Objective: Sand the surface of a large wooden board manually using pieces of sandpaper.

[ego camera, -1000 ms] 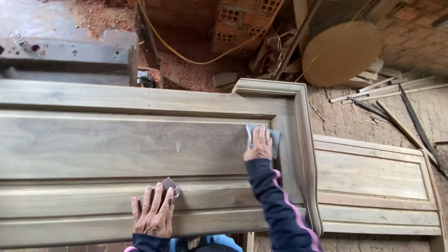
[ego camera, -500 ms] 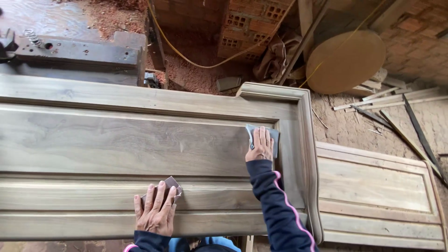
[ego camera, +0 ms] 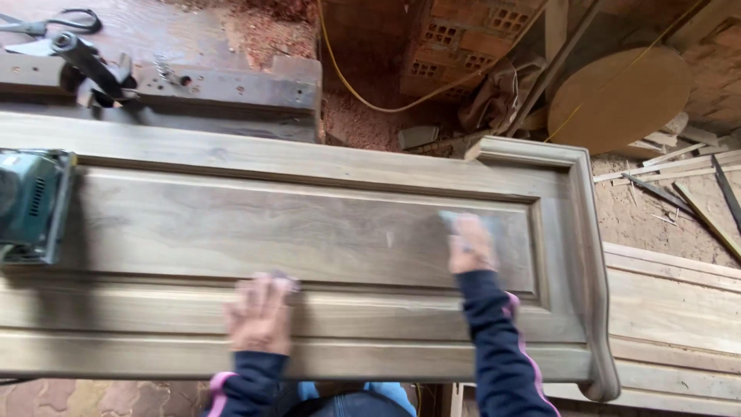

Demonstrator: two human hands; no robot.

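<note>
A long grey-brown wooden panel (ego camera: 231, 232) with a raised moulded frame lies flat in front of me. My left hand (ego camera: 261, 316) presses a folded piece of sandpaper (ego camera: 279, 278) against the lower moulding. My right hand (ego camera: 471, 247) lies flat on a grey sheet of sandpaper (ego camera: 455, 222) on the recessed field, left of the panel's right frame. Both hands are blurred with motion. My sleeves are dark blue with pink stripes.
A green power sander (ego camera: 31, 205) rests on the panel's left end. A dark metal machine (ego camera: 193, 89) stands behind. A second wooden panel (ego camera: 679, 309) lies lower right. Brick wall, yellow cable (ego camera: 363, 96), round board (ego camera: 617, 96), sawdust and scrap strips lie beyond.
The view has shifted left, bringing the green sander into sight. My right hand has slid with its sandpaper away from the right frame corner, leftward over the field. My left hand stays on the moulding.
</note>
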